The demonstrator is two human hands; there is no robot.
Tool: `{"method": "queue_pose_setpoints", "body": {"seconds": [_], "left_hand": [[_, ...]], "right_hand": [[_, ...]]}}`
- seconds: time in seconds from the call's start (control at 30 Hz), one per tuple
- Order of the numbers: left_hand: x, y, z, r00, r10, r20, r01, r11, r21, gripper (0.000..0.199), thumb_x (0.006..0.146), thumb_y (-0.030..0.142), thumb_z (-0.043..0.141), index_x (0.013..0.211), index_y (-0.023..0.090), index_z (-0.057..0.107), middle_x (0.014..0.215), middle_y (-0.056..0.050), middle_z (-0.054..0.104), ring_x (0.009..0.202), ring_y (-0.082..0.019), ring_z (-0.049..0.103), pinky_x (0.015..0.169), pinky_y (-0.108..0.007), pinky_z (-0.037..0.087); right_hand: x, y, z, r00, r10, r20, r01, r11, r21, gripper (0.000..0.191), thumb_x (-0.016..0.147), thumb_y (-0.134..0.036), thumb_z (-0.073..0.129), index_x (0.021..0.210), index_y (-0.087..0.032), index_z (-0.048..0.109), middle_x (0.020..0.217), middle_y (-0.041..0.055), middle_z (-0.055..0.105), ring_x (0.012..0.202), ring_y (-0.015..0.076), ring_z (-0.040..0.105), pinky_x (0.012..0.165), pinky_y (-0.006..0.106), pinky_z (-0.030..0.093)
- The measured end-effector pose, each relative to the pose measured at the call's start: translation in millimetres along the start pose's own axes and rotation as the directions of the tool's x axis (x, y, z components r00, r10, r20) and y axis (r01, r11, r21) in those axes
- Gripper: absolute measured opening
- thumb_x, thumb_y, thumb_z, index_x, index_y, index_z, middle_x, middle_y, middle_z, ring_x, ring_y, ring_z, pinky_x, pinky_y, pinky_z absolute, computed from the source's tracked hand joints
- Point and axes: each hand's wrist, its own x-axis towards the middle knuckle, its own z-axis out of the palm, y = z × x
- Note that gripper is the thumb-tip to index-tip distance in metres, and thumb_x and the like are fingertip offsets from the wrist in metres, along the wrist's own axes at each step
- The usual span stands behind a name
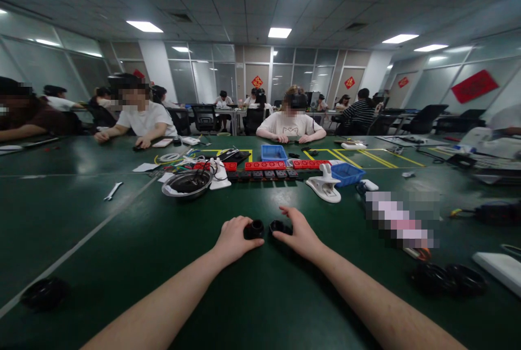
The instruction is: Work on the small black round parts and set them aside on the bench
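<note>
My left hand [236, 239] is closed around a short black hollow cylinder [256, 228], its open end facing up, just above or on the green table [163, 296]. Beside it, a second black hollow round part [280, 226] sits between the thumb and fingers of my right hand [299, 236]. That hand is open, with the index finger stretched out above the part and the thumb in front of it. The two black parts are close together but apart. What they belong to cannot be made out.
Ahead lie a metal bowl [187, 184], red sockets [265, 165], a white clamp-like stand [325, 184] and blue trays [347, 173]. A wrench [113, 191] lies left. Black rings [466, 279] are at right, a black round part [45, 293] at left. A person [291, 119] sits opposite.
</note>
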Motion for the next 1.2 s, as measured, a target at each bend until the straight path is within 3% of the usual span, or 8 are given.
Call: {"method": "queue_pose_setpoints", "body": {"seconds": [0.13, 0.23, 0.37, 0.5, 0.67, 0.87, 1.03, 1.2], "left_hand": [[-7.6, 10.0, -5.8, 0.999, -0.030, 0.022, 0.030, 0.999, 0.018, 0.041, 0.057, 0.054, 0.059, 0.077, 0.019, 0.053, 0.083, -0.003, 0.056, 0.081, -0.022, 0.052, 0.067, -0.030, 0.037], [-19.4, 25.7, -6.8, 0.999, -0.029, 0.043, 0.026, 0.998, 0.063, 0.041, 0.054, 0.054, 0.060, 0.075, 0.019, 0.052, 0.079, -0.003, 0.056, 0.078, -0.023, 0.053, 0.064, -0.030, 0.038], [-36.5, 50.4, -4.3, 0.996, -0.003, 0.088, -0.009, 0.991, 0.135, 0.043, 0.055, 0.055, 0.058, 0.075, 0.018, 0.052, 0.079, -0.005, 0.057, 0.076, -0.024, 0.053, 0.065, -0.033, 0.038], [-49.8, 69.2, -2.2, 0.981, 0.040, 0.192, -0.076, 0.980, 0.182, 0.045, 0.054, 0.054, 0.060, 0.076, 0.016, 0.053, 0.081, -0.007, 0.059, 0.077, -0.025, 0.054, 0.068, -0.036, 0.039], [-57.0, 77.9, -2.9, 0.941, 0.107, 0.321, -0.173, 0.967, 0.185, 0.043, 0.058, 0.051, 0.059, 0.082, 0.016, 0.053, 0.082, -0.007, 0.060, 0.076, -0.024, 0.055, 0.067, -0.034, 0.041], [-57.9, 71.5, -1.6, 0.908, 0.213, 0.362, -0.271, 0.956, 0.116, 0.047, 0.052, 0.055, 0.062, 0.080, 0.019, 0.052, 0.077, -0.002, 0.059, 0.071, -0.021, 0.055, 0.057, -0.026, 0.038], [-51.7, 57.7, 1.3, 0.855, 0.360, 0.374, -0.386, 0.922, -0.006, 0.043, 0.054, 0.060, 0.059, 0.070, 0.021, 0.054, 0.069, 0.003, 0.056, 0.066, -0.015, 0.053, 0.052, -0.021, 0.031], [-43.8, 51.1, 2.9, 0.845, 0.382, 0.374, -0.385, 0.920, -0.070, 0.037, 0.065, 0.058, 0.051, 0.070, 0.022, 0.055, 0.064, 0.005, 0.055, 0.062, -0.011, 0.051, 0.051, -0.019, 0.028]], "right_hand": [[6.2, -20.8, -23.0, 0.996, 0.026, -0.086, -0.028, 0.999, -0.030, 0.033, 0.072, -0.029, 0.051, 0.103, -0.017, 0.045, 0.093, 0.0053, 0.053, 0.085, 0.0169, 0.049, 0.076, 0.030, 0.040], [0.9, -41.6, -42.6, 0.986, 0.073, 0.149, -0.064, 0.996, -0.066, 0.014, 0.075, -0.030, 0.047, 0.080, -0.018, 0.053, 0.075, 0.0015, 0.055, 0.069, 0.0141, 0.051, 0.062, 0.025, 0.040], [-32.6, -58.0, -51.8, 0.871, 0.172, 0.460, -0.098, 0.979, -0.180, 0.022, 0.068, -0.038, 0.055, 0.077, -0.018, 0.055, 0.072, 0.0011, 0.056, 0.062, 0.0138, 0.050, 0.053, 0.023, 0.036], [-69.0, -59.4, -39.7, 0.892, 0.253, 0.373, -0.164, 0.953, -0.254, 0.039, 0.059, -0.042, 0.063, 0.087, -0.017, 0.052, 0.084, 0.0037, 0.055, 0.074, 0.0170, 0.050, 0.059, 0.024, 0.036], [-80.8, -58.8, -30.1, 0.915, 0.239, 0.325, -0.152, 0.951, -0.270, 0.035, 0.056, -0.041, 0.065, 0.078, -0.017, 0.053, 0.079, 0.0024, 0.053, 0.072, 0.0169, 0.047, 0.059, 0.024, 0.034], [-91.2, -64.8, -35.3, 0.924, 0.260, 0.282, -0.209, 0.958, -0.198, 0.027, 0.057, -0.027, 0.063, 0.081, -0.018, 0.053, 0.080, 0.0011, 0.054, 0.073, 0.0154, 0.048, 0.062, 0.023, 0.035], [-119.0, -63.6, -61.9, 0.905, 0.340, 0.256, -0.301, 0.936, -0.181, 0.021, 0.060, -0.026, 0.059, 0.079, -0.019, 0.054, 0.082, 0.0020, 0.055, 0.076, 0.0160, 0.051, 0.065, 0.023, 0.039], [-174.1, -33.2, -108.8, 0.815, 0.539, 0.213, -0.509, 0.842, -0.179, 0.025, 0.064, -0.034, 0.055, 0.085, -0.021, 0.056, 0.087, 0.0036, 0.060, 0.078, 0.0179, 0.056, 0.069, 0.024, 0.044]]}}
